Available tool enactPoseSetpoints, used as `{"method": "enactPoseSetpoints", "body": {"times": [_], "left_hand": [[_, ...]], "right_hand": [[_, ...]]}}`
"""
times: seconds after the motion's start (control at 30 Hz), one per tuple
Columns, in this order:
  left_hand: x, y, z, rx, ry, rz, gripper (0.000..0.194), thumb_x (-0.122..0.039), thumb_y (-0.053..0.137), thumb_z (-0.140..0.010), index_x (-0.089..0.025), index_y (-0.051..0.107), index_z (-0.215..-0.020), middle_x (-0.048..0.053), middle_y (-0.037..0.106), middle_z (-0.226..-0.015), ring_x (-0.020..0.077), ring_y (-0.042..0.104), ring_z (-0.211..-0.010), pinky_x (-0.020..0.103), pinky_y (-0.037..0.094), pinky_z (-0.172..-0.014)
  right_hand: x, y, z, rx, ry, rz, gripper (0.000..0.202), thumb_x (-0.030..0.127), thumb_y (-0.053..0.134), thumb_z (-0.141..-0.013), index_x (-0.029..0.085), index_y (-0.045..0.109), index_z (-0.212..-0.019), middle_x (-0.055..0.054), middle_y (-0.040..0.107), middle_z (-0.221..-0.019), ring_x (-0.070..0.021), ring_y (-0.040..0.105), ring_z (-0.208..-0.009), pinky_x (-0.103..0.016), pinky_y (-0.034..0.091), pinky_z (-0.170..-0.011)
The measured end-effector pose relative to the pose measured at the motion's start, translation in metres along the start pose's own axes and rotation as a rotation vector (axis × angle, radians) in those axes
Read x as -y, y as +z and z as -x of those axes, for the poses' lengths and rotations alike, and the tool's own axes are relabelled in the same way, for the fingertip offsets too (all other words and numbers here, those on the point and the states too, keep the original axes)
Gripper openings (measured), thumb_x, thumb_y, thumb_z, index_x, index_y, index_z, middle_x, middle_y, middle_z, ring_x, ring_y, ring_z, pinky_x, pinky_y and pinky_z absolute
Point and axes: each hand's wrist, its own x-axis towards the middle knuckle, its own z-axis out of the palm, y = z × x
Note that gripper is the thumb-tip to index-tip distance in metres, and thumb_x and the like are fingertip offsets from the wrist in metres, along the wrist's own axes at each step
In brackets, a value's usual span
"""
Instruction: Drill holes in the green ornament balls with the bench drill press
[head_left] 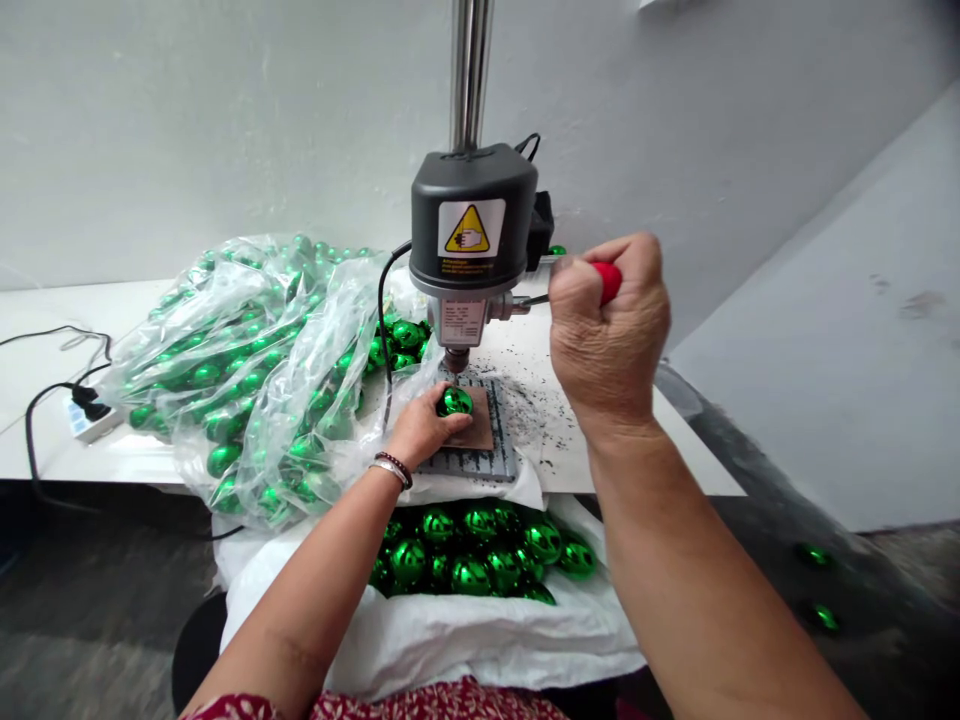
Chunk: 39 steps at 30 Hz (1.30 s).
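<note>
My left hand (429, 425) grips a shiny green ball (456, 402) between thumb and fingers, under the chuck (456, 360) of a small drill press (474, 215). The ball rests over a brown board (480, 435) on the grey slotted base plate (504, 462). Whether the bit touches the ball is too small to tell. My right hand (609, 335) is closed around the red knob of the feed lever (609, 282), to the right of the drill head.
Clear plastic bags (247, 370) full of green balls cover the table's left side. A white cloth sack (480, 640) below the table edge holds several green balls (469, 572). Dark shavings (551, 410) lie around the base. A power strip (94, 420) is at left; two balls (823, 617) lie on the floor.
</note>
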Motion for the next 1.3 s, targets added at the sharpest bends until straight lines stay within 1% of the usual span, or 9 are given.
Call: {"method": "enactPoseSetpoints", "body": {"times": [0.17, 0.37, 0.57, 0.63, 0.77, 0.97, 1.1, 1.2, 1.3], "left_hand": [[0.002, 0.004, 0.001, -0.033, -0.005, -0.023, 0.061, -0.038, 0.077, -0.079, -0.023, 0.062, -0.137, 0.007, 0.076, -0.118, 0.0282, 0.070, -0.108, 0.037, 0.053, -0.097], [0.004, 0.009, 0.001, -0.084, 0.028, -0.050, 0.059, -0.040, 0.077, -0.079, -0.022, 0.064, -0.134, 0.011, 0.075, -0.120, 0.0310, 0.068, -0.114, 0.040, 0.051, -0.101], [0.002, 0.009, 0.001, -0.065, -0.002, -0.061, 0.067, -0.041, 0.077, -0.080, -0.019, 0.058, -0.141, 0.012, 0.074, -0.122, 0.0320, 0.069, -0.111, 0.042, 0.053, -0.097], [0.003, 0.009, 0.002, -0.077, 0.002, -0.065, 0.067, -0.041, 0.077, -0.079, -0.021, 0.058, -0.141, 0.011, 0.075, -0.118, 0.0312, 0.069, -0.108, 0.041, 0.054, -0.094], [0.004, 0.010, 0.003, -0.104, 0.025, -0.075, 0.059, -0.042, 0.077, -0.080, -0.027, 0.063, -0.135, 0.007, 0.077, -0.108, 0.0296, 0.070, -0.103, 0.038, 0.055, -0.089], [-0.003, 0.011, 0.008, -0.117, -0.041, -0.122, 0.056, -0.045, 0.075, -0.081, -0.025, 0.064, -0.133, 0.009, 0.077, -0.109, 0.0320, 0.070, -0.107, 0.039, 0.054, -0.089], [-0.007, 0.010, 0.011, -0.112, -0.052, -0.138, 0.054, -0.045, 0.073, -0.082, -0.027, 0.064, -0.132, 0.008, 0.077, -0.108, 0.0306, 0.071, -0.105, 0.038, 0.054, -0.089], [-0.006, 0.010, 0.010, -0.099, -0.065, -0.139, 0.055, -0.046, 0.073, -0.083, -0.027, 0.063, -0.133, 0.008, 0.077, -0.108, 0.0300, 0.071, -0.104, 0.038, 0.054, -0.089], [-0.003, 0.011, 0.009, -0.110, -0.053, -0.129, 0.056, -0.046, 0.073, -0.082, -0.025, 0.063, -0.133, 0.009, 0.077, -0.110, 0.0304, 0.070, -0.107, 0.038, 0.053, -0.091]], "right_hand": [[0.003, -0.001, 0.000, -0.035, -0.014, -0.024, 0.024, 0.040, 0.051, -0.091, 0.019, 0.044, -0.081, 0.004, 0.041, -0.069, -0.0049, 0.036, -0.061, -0.021, 0.036, -0.058], [-0.003, -0.001, 0.008, -0.015, -0.029, -0.018, 0.022, 0.038, 0.049, -0.093, 0.019, 0.044, -0.082, 0.003, 0.043, -0.074, -0.0048, 0.040, -0.064, -0.022, 0.039, -0.061], [-0.005, -0.003, 0.015, -0.019, -0.043, -0.017, 0.021, 0.038, 0.047, -0.092, 0.020, 0.046, -0.083, 0.002, 0.044, -0.074, -0.0053, 0.041, -0.064, -0.022, 0.039, -0.059], [-0.004, -0.004, 0.015, -0.015, -0.043, -0.016, 0.021, 0.039, 0.048, -0.091, 0.020, 0.046, -0.083, 0.002, 0.045, -0.074, -0.0055, 0.041, -0.064, -0.023, 0.040, -0.060], [-0.004, -0.005, 0.014, -0.014, -0.048, -0.015, 0.021, 0.039, 0.048, -0.092, 0.020, 0.046, -0.083, 0.002, 0.045, -0.074, -0.0058, 0.042, -0.064, -0.023, 0.041, -0.061], [-0.006, -0.004, 0.014, -0.007, -0.054, -0.011, 0.021, 0.039, 0.047, -0.093, 0.020, 0.046, -0.085, 0.002, 0.045, -0.075, -0.0061, 0.042, -0.066, -0.023, 0.040, -0.061], [-0.008, -0.007, 0.019, 0.003, -0.061, -0.003, 0.020, 0.039, 0.048, -0.093, 0.020, 0.047, -0.086, 0.001, 0.047, -0.076, -0.0068, 0.045, -0.067, -0.024, 0.042, -0.062], [-0.008, -0.010, 0.024, -0.009, -0.090, 0.003, 0.021, 0.040, 0.050, -0.090, 0.021, 0.048, -0.084, 0.002, 0.049, -0.075, -0.0068, 0.045, -0.066, -0.023, 0.043, -0.061], [-0.007, -0.011, 0.028, -0.031, -0.108, 0.007, 0.021, 0.041, 0.050, -0.089, 0.021, 0.048, -0.084, 0.002, 0.049, -0.074, -0.0065, 0.045, -0.064, -0.022, 0.043, -0.060]]}}
